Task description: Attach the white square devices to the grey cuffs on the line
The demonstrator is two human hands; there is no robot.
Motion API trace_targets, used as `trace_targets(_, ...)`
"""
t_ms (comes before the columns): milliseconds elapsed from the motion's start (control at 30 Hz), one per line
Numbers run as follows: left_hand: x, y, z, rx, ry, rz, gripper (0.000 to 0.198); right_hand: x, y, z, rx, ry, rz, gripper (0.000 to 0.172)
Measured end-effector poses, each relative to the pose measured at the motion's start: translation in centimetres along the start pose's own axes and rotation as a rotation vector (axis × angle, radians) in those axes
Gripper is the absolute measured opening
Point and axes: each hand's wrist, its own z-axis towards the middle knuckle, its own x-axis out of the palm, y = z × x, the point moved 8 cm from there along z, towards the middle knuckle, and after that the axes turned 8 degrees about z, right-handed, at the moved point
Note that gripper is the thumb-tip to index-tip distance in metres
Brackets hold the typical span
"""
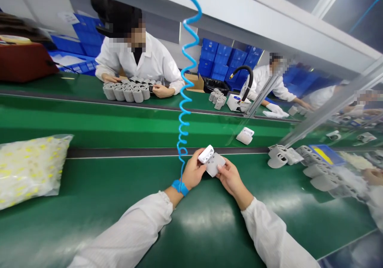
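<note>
Both my hands are raised just above the green conveyor belt (191, 228) in front of me. My left hand (194, 170) is shut on a small white plastic device (206, 154), pinching it at its near end. My right hand (230, 179) grips a flat grey plastic housing (216, 165), and the white device rests against its upper edge. My fingers hide part of both pieces. A blue wrist strap (180, 187) circles my left wrist, with a blue coiled cord (186, 84) rising from it.
A clear bag of white and yellow parts (28, 170) lies at my left. Grey housings (284, 156) are piled at my right, and a white device (244, 136) sits beyond. Across the belt, a co-worker's hands (161, 91) rest beside rows of grey parts (125, 91), before blue crates (220, 58).
</note>
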Motion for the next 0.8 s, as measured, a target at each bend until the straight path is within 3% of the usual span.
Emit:
trace_targets(200,-0.1,-0.4,-0.2,0.02,0.001,0.164,0.052,0.0,0.1,-0.2,0.015,0.017,0.007,0.05)
trace_targets(500,-0.2,-0.6,-0.4,0.019,-0.034,0.122,0.05,0.3,0.2,-0.4,0.009,0.003,-0.012,0.051)
trace_targets(800,0.4,-1.3,-0.6,0.066,0.082,0.279,0.056,0.4,0.5,-0.9,0.016,-0.003,-0.054,0.05)
